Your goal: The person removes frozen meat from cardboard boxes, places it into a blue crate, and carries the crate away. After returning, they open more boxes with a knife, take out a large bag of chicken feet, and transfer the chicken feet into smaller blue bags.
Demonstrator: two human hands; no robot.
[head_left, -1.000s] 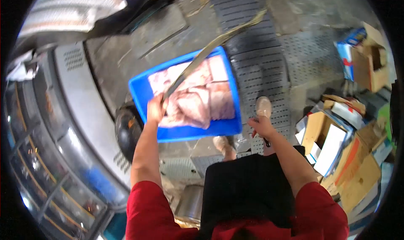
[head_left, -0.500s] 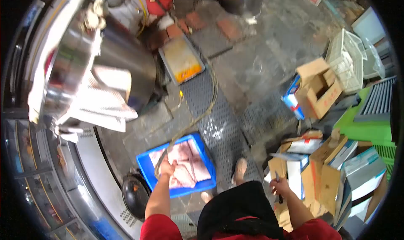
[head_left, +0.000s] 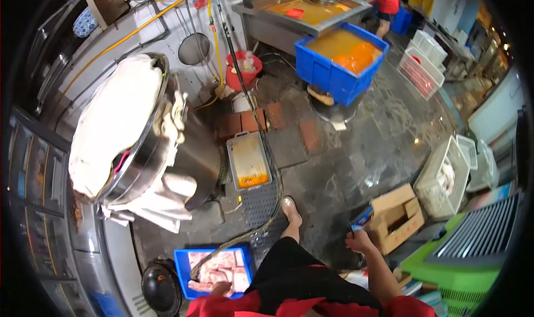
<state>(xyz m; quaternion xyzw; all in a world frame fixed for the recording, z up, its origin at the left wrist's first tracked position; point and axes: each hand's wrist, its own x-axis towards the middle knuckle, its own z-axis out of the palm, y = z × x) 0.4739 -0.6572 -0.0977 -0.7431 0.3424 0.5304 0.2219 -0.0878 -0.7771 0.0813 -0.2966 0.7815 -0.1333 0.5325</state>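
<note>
- Wet grey floor runs through the whole view; the person's foot in a pale shoe stands on a perforated metal mat
- Big steel pot at the left, tilted, its mouth covered by a white cloth; more cloth hangs below its rim
- Blue crate of orange liquid near the top, just in front of a steel trough
- White basket at the right; an open cardboard box just beside it
- Metal tray with orange residue lies on the floor, right of the pot
- Small blue tub of pale meat pieces at the bottom edge, next to a round black pot
- Hose snakes from the wall across the mat and into the tub
- Left hand rests at the tub's near rim, touching the meat; whether it grips anything, I cannot tell
- Right hand hangs beside the box, closed in a fist on a thin dark object
</note>
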